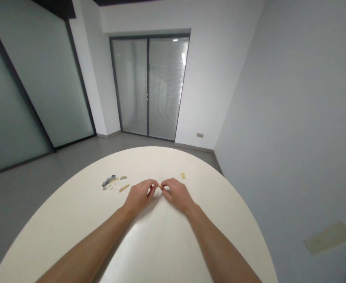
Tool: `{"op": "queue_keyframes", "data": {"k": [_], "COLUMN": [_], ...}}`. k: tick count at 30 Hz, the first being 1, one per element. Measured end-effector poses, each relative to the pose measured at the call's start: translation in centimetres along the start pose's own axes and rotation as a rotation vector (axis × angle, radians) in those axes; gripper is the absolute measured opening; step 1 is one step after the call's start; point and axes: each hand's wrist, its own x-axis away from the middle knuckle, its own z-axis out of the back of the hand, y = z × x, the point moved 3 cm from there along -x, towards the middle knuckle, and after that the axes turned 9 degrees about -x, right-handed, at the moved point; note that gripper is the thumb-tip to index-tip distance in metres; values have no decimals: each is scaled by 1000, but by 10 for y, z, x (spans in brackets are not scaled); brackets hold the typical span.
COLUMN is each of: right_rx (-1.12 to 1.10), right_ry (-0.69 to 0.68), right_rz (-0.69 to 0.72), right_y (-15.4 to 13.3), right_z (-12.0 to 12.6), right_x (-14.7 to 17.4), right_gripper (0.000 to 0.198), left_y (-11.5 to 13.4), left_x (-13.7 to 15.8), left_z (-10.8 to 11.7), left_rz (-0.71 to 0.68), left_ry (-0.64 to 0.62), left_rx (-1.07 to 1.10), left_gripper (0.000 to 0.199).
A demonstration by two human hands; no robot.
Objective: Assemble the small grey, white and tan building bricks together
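Observation:
Over the middle of the table, my left hand (140, 194) and my right hand (177, 193) meet at their fingertips. Between them is a small tan building brick (160, 186), pinched from both sides; the fingers cover much of it. A flat tan plate piece (183, 175) lies by itself just beyond my right hand. To the left of my left hand rests a long tan strip piece (124, 188). Farther left is a loose heap of grey pieces (108, 181) with small white pieces (113, 188) in front. A short grey and tan piece (123, 177) sits beside the heap.
The round white table (167, 247) has a curved edge all around. A plain wall (293, 118) rises close on the right, with a strip of tape (332, 237) on it. Glass doors (147, 88) stand beyond the table, and frosted panels (37, 78) are at the left.

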Motion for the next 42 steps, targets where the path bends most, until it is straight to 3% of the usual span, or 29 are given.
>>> {"op": "queue_keyframes", "data": {"k": [11,30,42], "right_rx": [25,39,35], "right_ry": [-11,75,86], "right_rz": [31,81,103], "right_y": [-1,-3,-3], "right_z": [1,3,3], "right_x": [-1,-1,-1], "right_gripper": [13,8,7], "left_y": [5,-1,0], "left_x": [0,-1,0], "left_z": [5,1,3], "left_rz": [-172,-38,-51], "left_ry": [61,32,3], "left_rx": [3,-94,-95], "left_gripper": [20,19,17]}}
